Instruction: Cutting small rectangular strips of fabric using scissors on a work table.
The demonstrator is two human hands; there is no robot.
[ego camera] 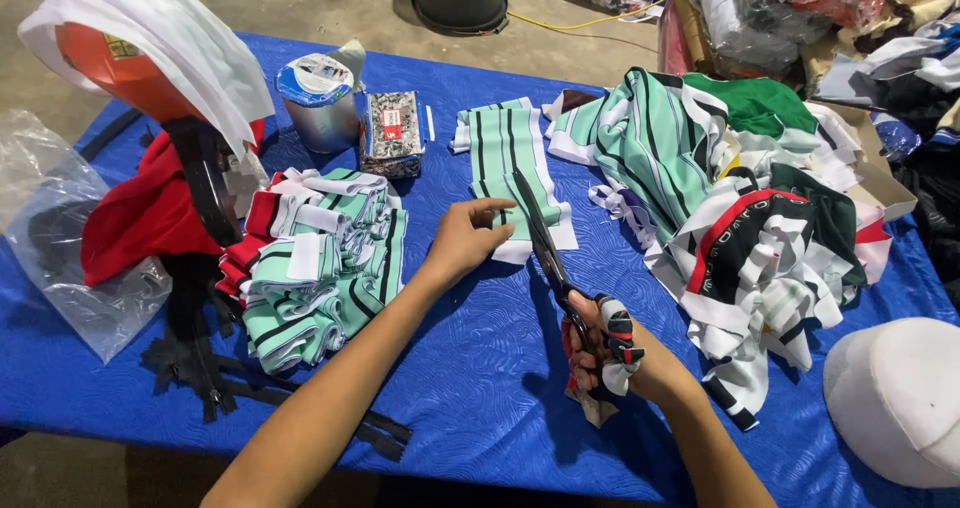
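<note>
My right hand (605,353) grips the cloth-wrapped handles of long black scissors (545,248), whose blades point away from me across a green, white and black striped fabric strip (505,153) lying flat on the blue table cover (480,368). My left hand (468,236) rests on the near left end of that strip, fingers curled on its edge beside the blades.
A stack of folded striped pieces (315,268) lies at the left, with black zippers (200,368), red cloth (140,218) and a clear plastic bag (60,258). A metal tin (318,103) and small box (392,133) stand behind. A loose fabric pile (740,208) fills the right; a white cap (895,398) sits near right.
</note>
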